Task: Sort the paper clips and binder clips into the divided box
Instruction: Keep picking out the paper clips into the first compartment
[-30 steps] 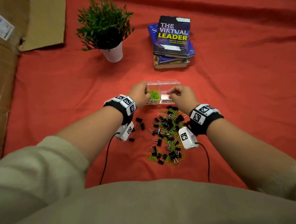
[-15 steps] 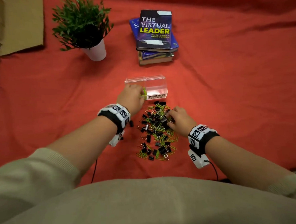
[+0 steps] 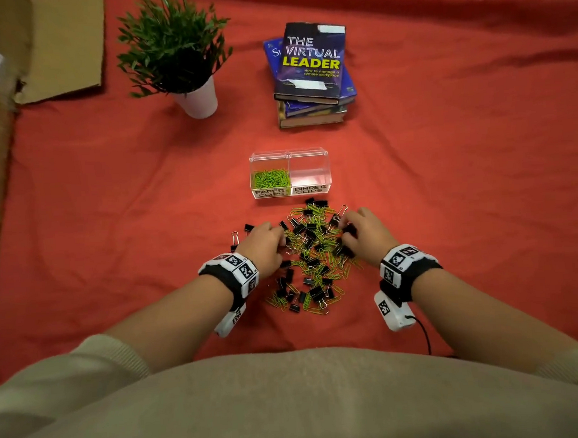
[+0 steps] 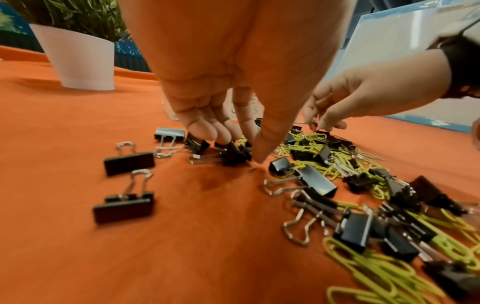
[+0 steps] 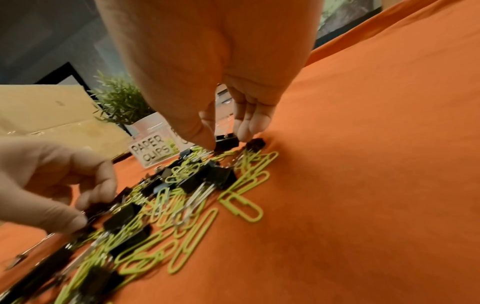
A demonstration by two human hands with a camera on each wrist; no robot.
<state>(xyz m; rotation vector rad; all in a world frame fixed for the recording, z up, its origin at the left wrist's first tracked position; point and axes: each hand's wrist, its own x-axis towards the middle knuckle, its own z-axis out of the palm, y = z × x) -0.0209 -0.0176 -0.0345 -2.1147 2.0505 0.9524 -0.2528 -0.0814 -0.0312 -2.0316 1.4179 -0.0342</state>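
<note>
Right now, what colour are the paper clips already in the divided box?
Lime green paper clips, in the divided box's left compartment; the head view shows it best.

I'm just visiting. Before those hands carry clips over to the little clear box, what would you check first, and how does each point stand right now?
1. Box upright, open, labels readable: ok.
2. Paper clip side holds only green paper clips: ok.
3. Binder clip side has room: ok, looks empty.
4. Right hand pinches a black binder clip: ok.
5. Left hand has hold of a clip: cannot tell; its fingertips are down among binder clips.
6. Green paper clip snagged on the pinched binder clip: cannot tell.
</note>
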